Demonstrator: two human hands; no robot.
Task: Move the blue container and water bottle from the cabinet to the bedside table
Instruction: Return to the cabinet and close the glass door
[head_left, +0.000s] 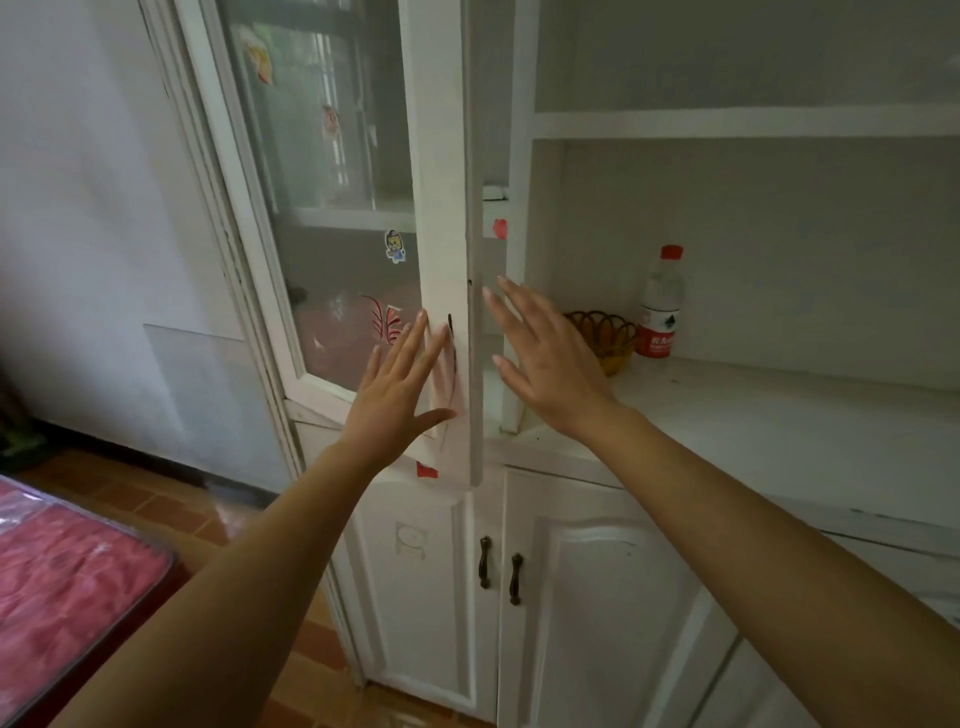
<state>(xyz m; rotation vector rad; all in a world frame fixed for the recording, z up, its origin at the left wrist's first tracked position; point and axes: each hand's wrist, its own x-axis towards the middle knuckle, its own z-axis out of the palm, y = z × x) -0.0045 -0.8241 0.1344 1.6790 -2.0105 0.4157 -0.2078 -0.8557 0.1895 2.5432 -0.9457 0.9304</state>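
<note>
- Glass door (447, 249) is standing ajar, edge toward camera.
- Left hand (400, 395) is lying flat against door front, fingers spread wide, holding nothing.
- Right hand (545, 358) is hovering just right of door edge, fingers splayed, holding nothing.
- Bottle (661, 304), red cap, is standing upright on shelf (779, 415), well right of door.
- Basket (605, 338) is sitting between door and bottle, just beside bottle.
- Blue container is not showing.

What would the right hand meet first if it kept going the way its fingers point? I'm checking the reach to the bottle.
Probably the open glass door's edge: the right hand's fingers point there, not toward the water bottle. Depth is uncertain.
</note>
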